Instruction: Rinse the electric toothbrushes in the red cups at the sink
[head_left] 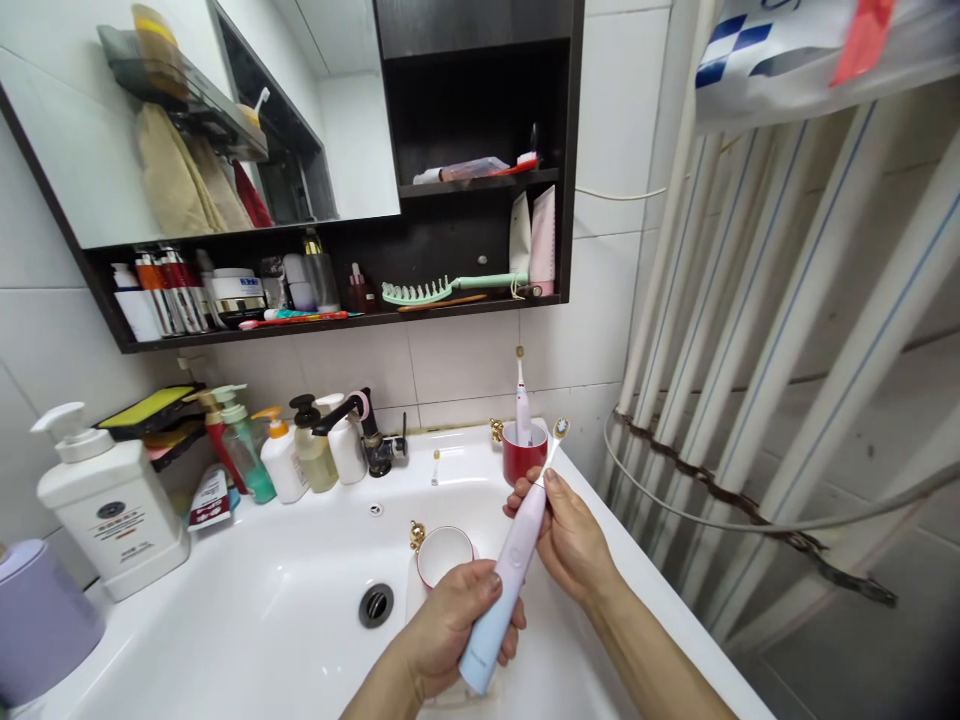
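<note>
An electric toothbrush, its handle fading from pink to light blue, is held at a slant over the sink. My left hand wraps the lower handle. The fingers of my right hand are closed around the top, where the white brush head joins the handle. Just beyond stands a red cup with a second electric toothbrush upright in it. A white cup with a red rim and a gold handle sits in the basin, partly hidden by my left hand.
Around the white sink are a black faucet, several pump bottles and a large white dispenser. A small loose brush head lies on the back ledge. A dark cabinet hangs above; pipes run along the right.
</note>
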